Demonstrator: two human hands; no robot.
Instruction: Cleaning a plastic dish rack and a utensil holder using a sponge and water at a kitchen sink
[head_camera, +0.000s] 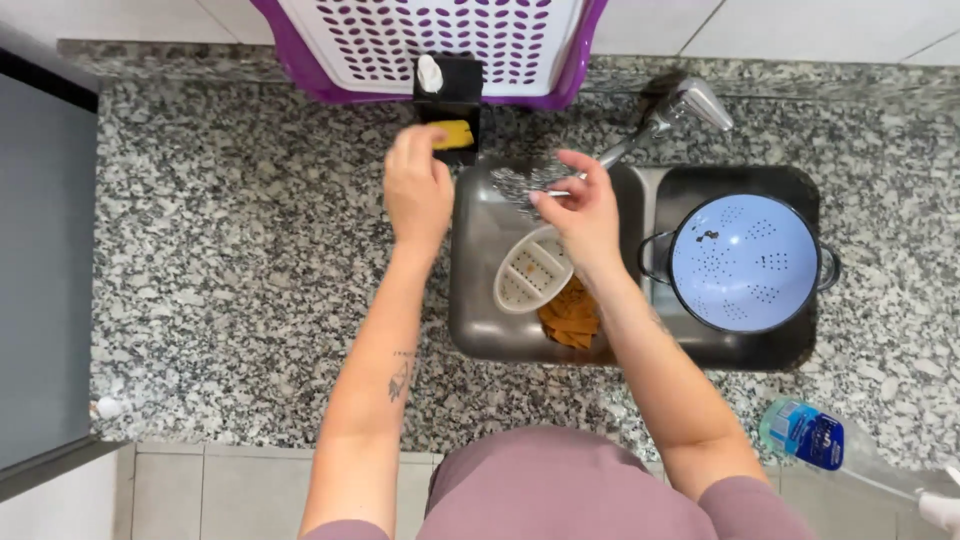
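My left hand (415, 188) reaches to the back of the counter, its fingertips closed on a yellow sponge (453, 133) at a black holder (456, 78). My right hand (582, 212) hovers over the steel sink (476, 300) and pinches a silvery wire scourer (518, 184) between thumb and fingers. Just under that hand, a white oval perforated dish (530, 270) lies tilted in the basin. An orange cloth (571, 318) lies below the dish.
A pale blue colander (745, 262) with dark handles sits in the right basin. The tap (678, 108) stands behind the sink. A purple and white perforated basket (440, 45) leans at the wall. A plastic bottle (808, 434) lies on the speckled granite counter (250, 250).
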